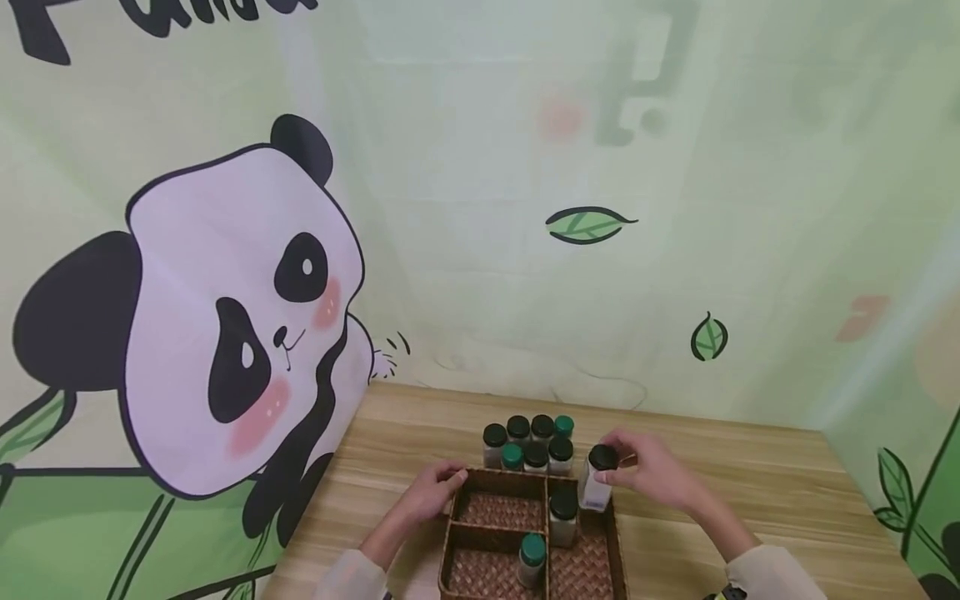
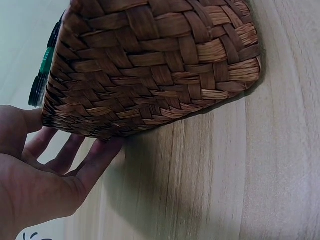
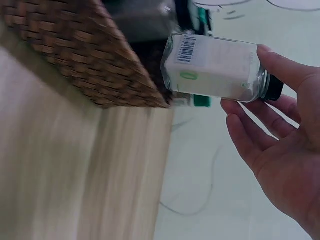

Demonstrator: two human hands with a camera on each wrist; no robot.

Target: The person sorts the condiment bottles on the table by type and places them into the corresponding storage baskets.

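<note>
A clear square-sided jar with a black lid is pinched near its lid by my right hand. It hangs over the far end of the right compartment of a brown woven divided tray. A barcode label shows on the jar in the right wrist view, its contents pale. My left hand holds the tray's far left corner, thumb at the rim and fingers against the outer wall. Inside the tray stand a black-lidded jar, right of the divider, and a green-lidded jar in the near left compartment.
Behind the tray several jars with black and green lids stand in two rows on the wooden table. A wall cloth printed with a panda and leaves rises behind the table.
</note>
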